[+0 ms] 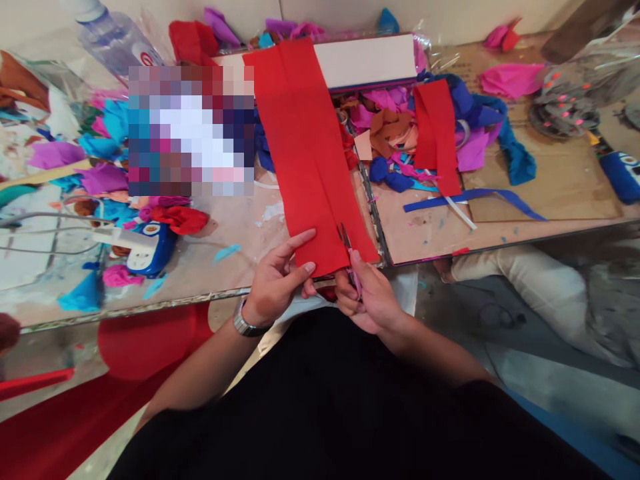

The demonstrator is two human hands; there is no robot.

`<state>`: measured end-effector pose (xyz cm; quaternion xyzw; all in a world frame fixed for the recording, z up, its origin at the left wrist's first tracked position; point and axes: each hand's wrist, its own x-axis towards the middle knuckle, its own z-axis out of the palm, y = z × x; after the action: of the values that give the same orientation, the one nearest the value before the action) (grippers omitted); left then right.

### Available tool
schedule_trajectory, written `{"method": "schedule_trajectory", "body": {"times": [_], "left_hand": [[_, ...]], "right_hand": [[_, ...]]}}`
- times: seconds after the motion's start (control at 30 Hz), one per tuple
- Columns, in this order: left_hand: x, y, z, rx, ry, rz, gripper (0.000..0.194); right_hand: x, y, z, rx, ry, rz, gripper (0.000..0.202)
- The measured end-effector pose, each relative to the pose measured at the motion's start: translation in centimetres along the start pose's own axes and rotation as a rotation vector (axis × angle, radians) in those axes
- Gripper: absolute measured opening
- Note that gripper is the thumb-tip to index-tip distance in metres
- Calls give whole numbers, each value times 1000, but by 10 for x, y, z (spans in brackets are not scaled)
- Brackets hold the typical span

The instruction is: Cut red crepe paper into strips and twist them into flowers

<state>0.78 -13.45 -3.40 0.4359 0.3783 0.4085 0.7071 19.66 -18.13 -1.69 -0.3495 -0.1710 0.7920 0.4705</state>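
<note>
Worktop [240,247]: red sheet [313,160] lies across it, near edge pinched between my left hand's [277,280] thumb and fingers. My right hand [367,287] curls round scissors [353,260] at that edge. Bottle label [145,55]: red mark, unreadable.

We see a stained, paint-flecked table [200,273]; crumpled coloured scraps [103,180] lie heaped on it; a blue-and-white power socket [156,248] sits on our left; a flat cardboard sheet [560,193] rests on our right, a blue strip [475,195] partly over it.
</note>
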Motion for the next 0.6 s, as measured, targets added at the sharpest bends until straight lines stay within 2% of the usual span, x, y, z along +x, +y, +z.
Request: {"method": "schedule_trajectory", "body": {"times": [0.1, 0.2, 0.27, 0.43, 0.6], "left_hand": [[-1, 2, 1, -22, 26, 11, 64], [-2, 6, 2, -36, 28, 7, 64], [-3, 9, 3, -46, 17, 7, 62], [-7, 12, 5, -41, -29, -10, 61], [-12, 11, 5, -29, -68, -18, 63]], "right_hand": [[-5, 3, -1, 39, -16, 14, 75], [-12, 9, -2, 95, -4, 43, 55], [-14, 13, -3, 103, -7, 58, 51], [-5, 14, -4, 63, -41, 24, 73], [5, 6, -2, 61, 22, -13, 67]]}}
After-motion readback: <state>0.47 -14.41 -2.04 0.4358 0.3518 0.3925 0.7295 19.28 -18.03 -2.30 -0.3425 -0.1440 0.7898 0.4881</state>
